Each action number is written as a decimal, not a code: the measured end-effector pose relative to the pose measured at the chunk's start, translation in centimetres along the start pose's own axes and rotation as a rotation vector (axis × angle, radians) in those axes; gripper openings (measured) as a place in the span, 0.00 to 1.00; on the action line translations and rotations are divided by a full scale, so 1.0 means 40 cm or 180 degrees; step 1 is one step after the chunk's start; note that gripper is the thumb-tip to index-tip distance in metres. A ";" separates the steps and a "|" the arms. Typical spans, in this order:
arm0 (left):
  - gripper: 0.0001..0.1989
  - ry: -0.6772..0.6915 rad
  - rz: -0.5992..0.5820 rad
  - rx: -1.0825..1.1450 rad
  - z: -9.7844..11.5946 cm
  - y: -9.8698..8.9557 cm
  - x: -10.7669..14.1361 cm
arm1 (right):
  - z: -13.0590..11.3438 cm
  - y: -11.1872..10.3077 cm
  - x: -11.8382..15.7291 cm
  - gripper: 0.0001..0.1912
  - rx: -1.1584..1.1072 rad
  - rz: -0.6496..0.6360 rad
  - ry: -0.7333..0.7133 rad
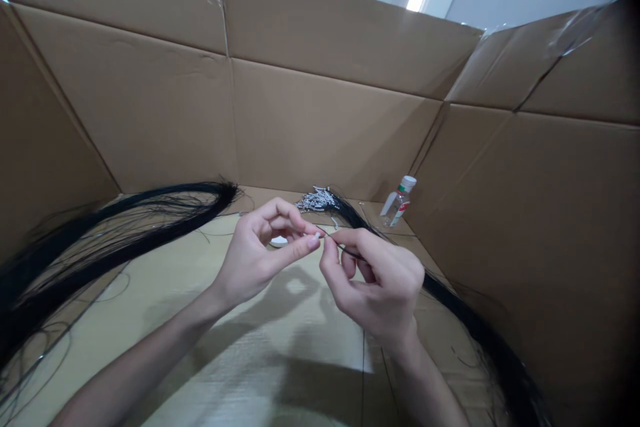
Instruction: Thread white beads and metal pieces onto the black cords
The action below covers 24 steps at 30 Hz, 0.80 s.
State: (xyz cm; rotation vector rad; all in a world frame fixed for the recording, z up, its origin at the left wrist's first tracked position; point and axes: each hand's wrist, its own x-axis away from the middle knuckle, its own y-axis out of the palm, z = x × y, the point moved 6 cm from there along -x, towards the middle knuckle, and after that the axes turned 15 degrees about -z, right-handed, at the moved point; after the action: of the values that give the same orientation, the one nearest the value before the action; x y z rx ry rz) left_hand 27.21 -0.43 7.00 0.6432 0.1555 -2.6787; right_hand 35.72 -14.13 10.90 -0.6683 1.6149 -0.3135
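My left hand [255,253] is raised over the pale work surface. Its thumb and forefinger pinch a small white piece [317,235], mostly covered by the fingertips. Close beside it, my right hand [380,280] has thumb and forefinger closed on a thin black cord [350,253]. The cord's end reaches toward the white piece; whether the two touch I cannot tell. Behind my hands lies a cluster of small white pieces [317,199] at the end of a black cord bundle [455,307], which runs down the right side. Part of a white round object [279,240] shows behind my left hand.
Another thick bundle of black cords [150,237] loops across the left side, with loose strands spreading out. A clear bottle with a white cap [399,203] stands in the back right corner. Tall cardboard walls [330,120] enclose the pale work surface [220,373].
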 end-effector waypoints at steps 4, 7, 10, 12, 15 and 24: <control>0.12 0.0049 0.0022 -0.0013 0.003 0.001 0.003 | 0.004 0.005 -0.004 0.06 -0.0311 -0.0097 0.0063; 0.11 0.0036 0.0038 0.0039 0.001 -0.003 0.004 | 0.017 0.010 -0.008 0.06 -0.0761 -0.0236 0.0237; 0.09 0.0021 0.0071 -0.0104 0.003 -0.011 0.001 | 0.030 0.016 -0.010 0.08 -0.1123 -0.0370 0.0388; 0.07 0.0046 0.0037 -0.0164 0.008 -0.014 -0.003 | 0.034 0.020 -0.011 0.08 -0.1260 -0.0426 0.0435; 0.06 0.0026 -0.0101 0.0042 0.007 -0.012 -0.010 | 0.039 0.026 -0.012 0.09 -0.1415 -0.0477 0.0502; 0.06 0.0129 -0.0040 0.0637 -0.022 -0.013 -0.004 | 0.043 0.013 -0.020 0.08 -0.1405 -0.0133 0.0437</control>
State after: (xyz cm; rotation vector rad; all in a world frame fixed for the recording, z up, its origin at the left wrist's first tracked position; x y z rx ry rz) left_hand 27.50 0.26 6.30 0.7590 -0.0997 -2.7162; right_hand 37.30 -12.93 10.97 -1.0340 1.8224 -0.0287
